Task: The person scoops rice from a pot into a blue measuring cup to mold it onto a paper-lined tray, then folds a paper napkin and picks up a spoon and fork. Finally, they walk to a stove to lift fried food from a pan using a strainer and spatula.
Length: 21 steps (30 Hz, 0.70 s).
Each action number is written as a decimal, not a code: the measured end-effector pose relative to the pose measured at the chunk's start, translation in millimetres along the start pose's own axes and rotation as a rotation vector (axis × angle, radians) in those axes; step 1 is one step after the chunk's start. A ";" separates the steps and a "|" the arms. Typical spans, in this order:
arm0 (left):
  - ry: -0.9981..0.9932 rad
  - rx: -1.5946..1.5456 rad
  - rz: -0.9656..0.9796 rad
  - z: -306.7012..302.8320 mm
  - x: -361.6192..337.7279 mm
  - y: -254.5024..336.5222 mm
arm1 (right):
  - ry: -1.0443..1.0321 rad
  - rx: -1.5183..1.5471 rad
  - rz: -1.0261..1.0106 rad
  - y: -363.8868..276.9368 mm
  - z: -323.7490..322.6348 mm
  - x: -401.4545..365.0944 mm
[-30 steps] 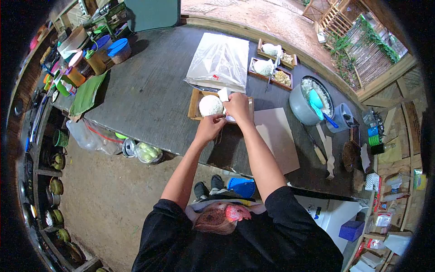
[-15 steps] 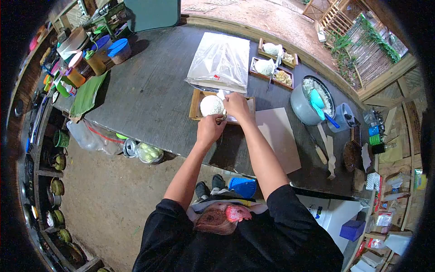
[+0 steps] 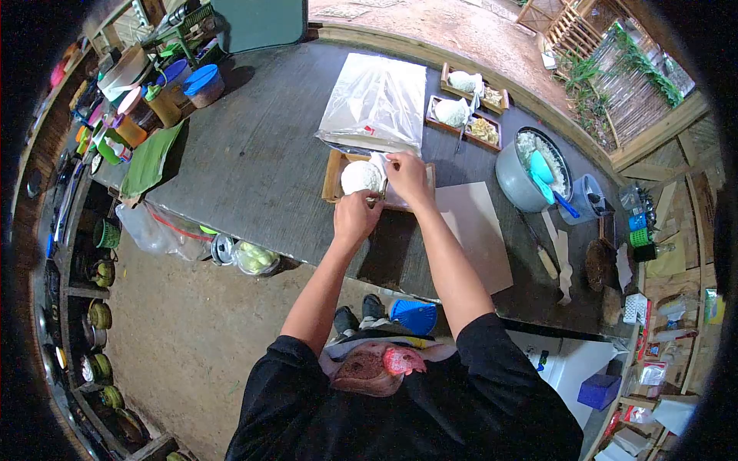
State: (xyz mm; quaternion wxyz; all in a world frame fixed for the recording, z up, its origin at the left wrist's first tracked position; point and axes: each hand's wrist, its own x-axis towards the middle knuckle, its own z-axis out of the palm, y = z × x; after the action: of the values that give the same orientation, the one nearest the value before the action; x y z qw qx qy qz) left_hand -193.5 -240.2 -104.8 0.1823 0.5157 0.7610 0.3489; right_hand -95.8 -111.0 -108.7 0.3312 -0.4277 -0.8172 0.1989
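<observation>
White paper (image 3: 377,160) sits lower than before, pinched by fingers of the right hand (image 3: 408,177) beside a rice mound (image 3: 359,176) in a wooden tray (image 3: 331,179). Whether the left hand (image 3: 356,217) grips anything, I cannot tell. The grey pot (image 3: 516,181) holds rice (image 3: 529,144).

A rustic, open-sided kitchen — the rice pot (image 3: 516,183), wooden tray (image 3: 332,178) and squeeze bottles (image 3: 163,106) show it.

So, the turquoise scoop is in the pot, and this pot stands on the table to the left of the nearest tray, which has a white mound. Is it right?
Not quite. The head view shows the turquoise scoop in the pot, but this pot stands on the table to the right of the nearest tray, which has a white mound.
</observation>
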 end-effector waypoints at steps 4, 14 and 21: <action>0.020 -0.035 -0.010 -5.2 -0.8 4.7 | 0.046 0.107 0.164 -0.7 -8.5 -10.6; 0.085 -0.007 0.046 0.9 8.2 6.9 | 0.028 0.286 0.137 4.0 1.3 -29.6; 0.141 -0.005 0.065 -0.2 8.5 9.6 | -0.022 0.446 0.130 6.8 5.5 -28.5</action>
State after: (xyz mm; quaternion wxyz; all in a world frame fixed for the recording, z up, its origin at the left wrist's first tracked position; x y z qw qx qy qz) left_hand -190.8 -230.4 -97.0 0.1181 0.5137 0.7541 0.3918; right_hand -84.1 -131.1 -127.3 0.3952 -0.3934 -0.7272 0.4002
